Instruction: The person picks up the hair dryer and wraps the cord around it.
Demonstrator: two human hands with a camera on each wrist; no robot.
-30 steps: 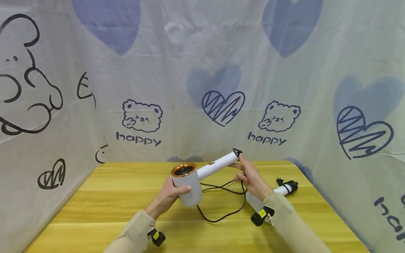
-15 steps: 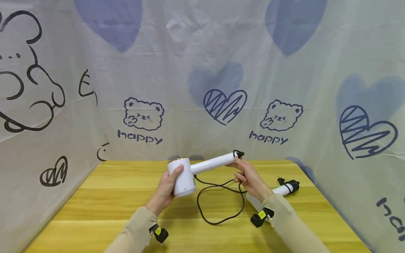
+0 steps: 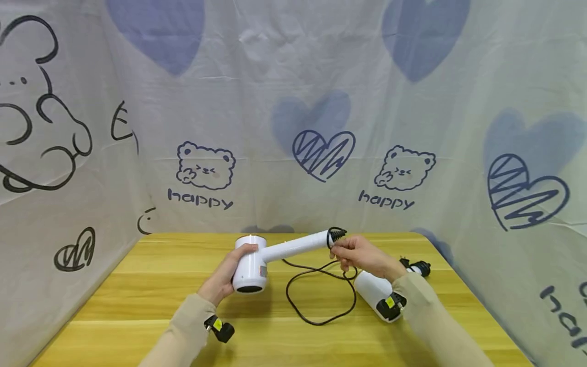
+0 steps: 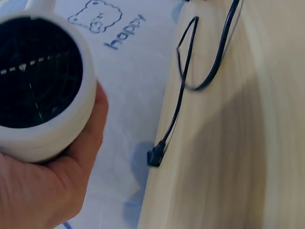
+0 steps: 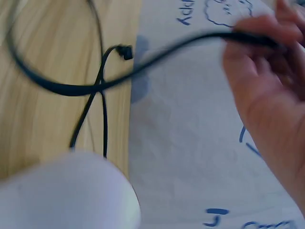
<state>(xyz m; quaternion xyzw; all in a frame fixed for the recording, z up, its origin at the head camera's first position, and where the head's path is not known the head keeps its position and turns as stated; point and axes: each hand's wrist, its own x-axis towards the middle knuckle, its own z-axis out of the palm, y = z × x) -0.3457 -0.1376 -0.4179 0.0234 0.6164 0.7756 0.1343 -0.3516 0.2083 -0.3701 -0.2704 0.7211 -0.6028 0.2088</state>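
Observation:
My left hand (image 3: 224, 272) grips the barrel of a white hair dryer (image 3: 293, 247) above the table, thumb across its near side. The handle points right and slightly up. In the left wrist view, the dryer's dark round end (image 4: 38, 71) faces the camera, with my left hand (image 4: 52, 191) curled under the barrel. My right hand (image 3: 364, 255), at the handle's end, pinches the black cord (image 5: 176, 47), as the right wrist view shows. The cord loops down onto the table; its plug (image 4: 156, 156) lies near the table's far edge.
A second white hair dryer (image 3: 373, 288) lies on the right of the wooden table (image 3: 151, 295), partly under my right forearm. Black cord is wound round its handle end (image 3: 419, 267). A printed cloth (image 3: 261, 76) hangs behind the table.
The dryer has rolled in my left hand: its copper-ringed end faced me earlier, now the dark opposite end shows. My right hand has turned over at the handle's end and pinches the cord.

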